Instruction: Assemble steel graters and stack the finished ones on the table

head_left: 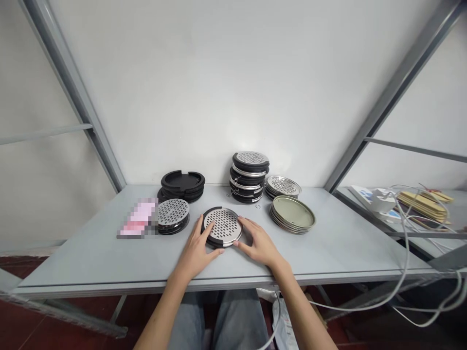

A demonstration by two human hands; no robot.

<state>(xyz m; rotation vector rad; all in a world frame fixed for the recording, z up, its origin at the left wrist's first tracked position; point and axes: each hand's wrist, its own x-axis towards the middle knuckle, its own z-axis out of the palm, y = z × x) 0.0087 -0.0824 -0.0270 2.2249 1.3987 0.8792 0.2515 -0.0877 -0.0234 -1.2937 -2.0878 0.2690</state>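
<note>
1. Just below the centre of the frame, a round perforated metal disc in a black ring (222, 227) lies flat on the grey table (328, 253).
2. The left hand (199, 250) rests on the table at the disc's lower left, fingers spread and curved against the black rim, not clenched.
3. The right hand (260, 243) lies at the disc's lower right, fingers stretched flat and touching the rim; the two hands stand apart with the disc between them.
4. Left of the disc sits a low stack of assembled discs (172, 216), and beside that a blurred pink patch (138, 218).
5. Behind these, towards the wall, is a pile of black rings (182, 183).
6. At the centre, against the wall, stands a taller stack of ringed discs (250, 176).
7. Right of it lie a small pile of bare perforated plates (282, 186) and, nearer the front, a pile of plain greenish metal plates (292, 214).
8. At the right edge of the frame, white cables (404, 253) trail over a second shelf holding flat yellow pieces (423, 204).
</note>
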